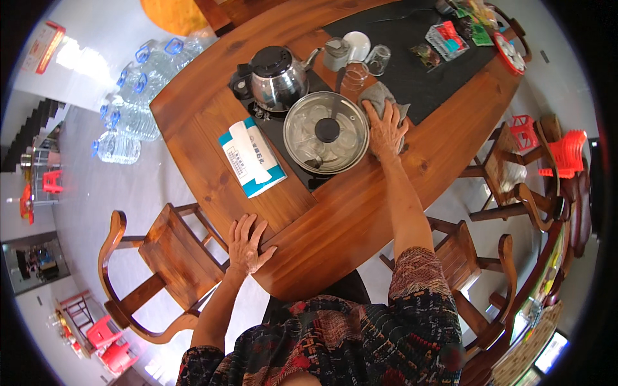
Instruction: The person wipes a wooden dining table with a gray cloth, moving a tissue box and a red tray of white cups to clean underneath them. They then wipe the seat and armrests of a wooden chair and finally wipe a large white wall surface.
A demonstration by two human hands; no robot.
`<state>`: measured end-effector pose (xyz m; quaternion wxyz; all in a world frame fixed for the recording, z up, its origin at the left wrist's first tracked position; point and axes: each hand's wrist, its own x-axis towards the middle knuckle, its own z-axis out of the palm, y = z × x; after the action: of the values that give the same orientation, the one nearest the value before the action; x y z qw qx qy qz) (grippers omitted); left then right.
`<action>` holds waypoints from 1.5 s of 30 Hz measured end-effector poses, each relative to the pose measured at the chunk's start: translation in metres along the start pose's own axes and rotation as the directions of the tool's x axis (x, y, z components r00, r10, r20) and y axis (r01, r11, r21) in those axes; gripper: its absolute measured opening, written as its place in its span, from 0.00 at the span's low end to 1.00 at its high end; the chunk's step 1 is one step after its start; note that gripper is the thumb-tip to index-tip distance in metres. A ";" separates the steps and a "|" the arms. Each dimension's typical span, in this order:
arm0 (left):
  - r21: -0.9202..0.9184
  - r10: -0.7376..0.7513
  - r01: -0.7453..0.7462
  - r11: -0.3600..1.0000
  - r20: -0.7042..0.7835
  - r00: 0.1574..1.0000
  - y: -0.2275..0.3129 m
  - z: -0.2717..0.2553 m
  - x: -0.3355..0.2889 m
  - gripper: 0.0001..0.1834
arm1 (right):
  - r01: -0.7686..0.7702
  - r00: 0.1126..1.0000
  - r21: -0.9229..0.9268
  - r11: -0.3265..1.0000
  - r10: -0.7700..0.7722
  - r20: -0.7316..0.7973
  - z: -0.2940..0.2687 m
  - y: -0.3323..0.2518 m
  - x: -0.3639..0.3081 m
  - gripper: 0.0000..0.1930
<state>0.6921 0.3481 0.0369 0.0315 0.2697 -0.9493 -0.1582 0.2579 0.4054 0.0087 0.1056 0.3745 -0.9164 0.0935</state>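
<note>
My right hand [386,128] presses a grey cloth [376,96] onto the wooden table [335,225], just right of a round pot with a glass lid [299,132]. Small glass cups show through that lid. My left hand [248,244] lies flat at the near left edge of the table, fingers spread, holding nothing. Beyond it is a white and teal tissue box [252,157] with a tissue sticking out. Behind the pot stands a steel and glass kettle [278,80] with a black lid. A clear glass [355,76] is close to the cloth.
At the back are a glass jar [336,54], a white cup [357,46] and another glass [378,60]. Snack packets [447,40] and a red-rimmed plate [510,53] sit far right on the dark slab [412,77]. Wooden chairs [174,257] flank the table; water jugs [138,96] stand left.
</note>
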 end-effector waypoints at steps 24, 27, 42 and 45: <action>-0.029 0.089 -0.095 0.995 -0.163 0.983 -0.004 -0.001 -0.004 0.34 | -0.181 0.981 0.057 0.982 0.177 0.080 -0.039 -0.076 -0.159 0.25; -0.034 0.096 -0.103 0.994 -0.153 0.984 -0.006 0.000 -0.006 0.32 | -0.151 0.987 0.070 0.986 0.147 0.065 -0.044 -0.098 -0.178 0.26; -0.306 0.042 -0.147 0.941 -0.325 0.945 -0.018 0.002 -0.016 0.33 | 0.347 0.870 0.277 0.896 -0.418 0.260 -0.088 -0.151 -0.271 0.25; -0.292 -0.180 0.039 0.956 -0.472 0.863 -0.020 0.002 -0.026 0.32 | 0.386 0.843 0.295 0.874 -0.464 0.273 -0.097 -0.157 -0.305 0.25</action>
<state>0.7239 0.3464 0.0293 0.3003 0.3481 -0.8617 -0.2148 0.5935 0.5226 0.0361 -0.0773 0.5891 -0.7972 0.1071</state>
